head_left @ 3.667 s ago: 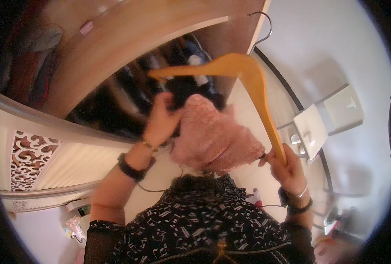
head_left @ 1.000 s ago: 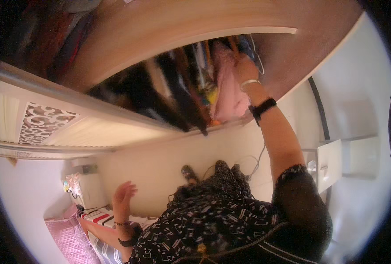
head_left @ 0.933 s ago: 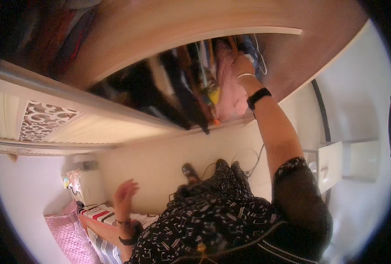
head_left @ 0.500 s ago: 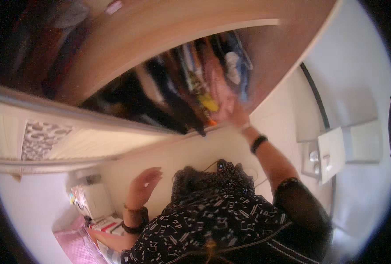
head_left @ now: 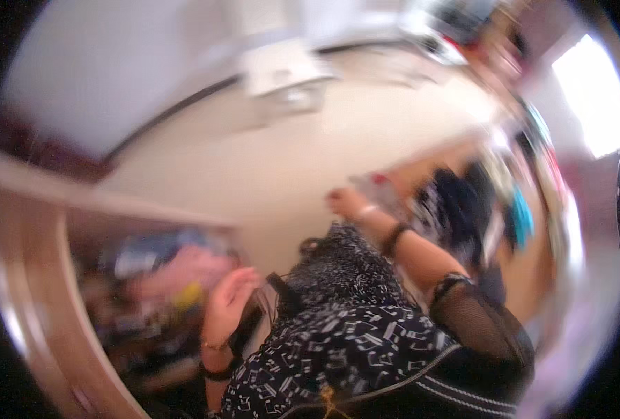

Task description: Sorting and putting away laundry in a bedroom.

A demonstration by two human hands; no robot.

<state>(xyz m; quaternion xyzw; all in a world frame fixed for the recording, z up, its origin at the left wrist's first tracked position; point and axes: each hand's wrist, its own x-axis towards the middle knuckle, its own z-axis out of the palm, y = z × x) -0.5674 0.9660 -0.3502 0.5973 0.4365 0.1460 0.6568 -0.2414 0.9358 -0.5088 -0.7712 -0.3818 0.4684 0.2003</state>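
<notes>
My left hand (head_left: 232,297) is held beside the clothes shelf, its fingers loosely stretched and nothing visible in it. Behind it, folded clothes fill the wooden compartment: a pink garment (head_left: 195,269), a blue one (head_left: 149,251) and a bit of yellow cloth (head_left: 190,297). My right hand (head_left: 348,202) is out in front of my body, over the pale floor. Motion smears its fingers, and no held thing can be made out. Just beyond it lies a blurred greyish item (head_left: 381,194) with a red spot; whether they touch is unclear.
A wooden surface (head_left: 422,164) at the right bears a heap of dark clothes (head_left: 456,209) and a turquoise cloth (head_left: 519,216). A white stand (head_left: 282,70) is by the far wall. The wardrobe's wooden edge (head_left: 79,293) runs down the left. A bright window (head_left: 593,98) is at upper right.
My view has swung to the right, so the wardrobe now sits at the left. My right hand has come out from the shelf's clothes; my left hand stays raised.
</notes>
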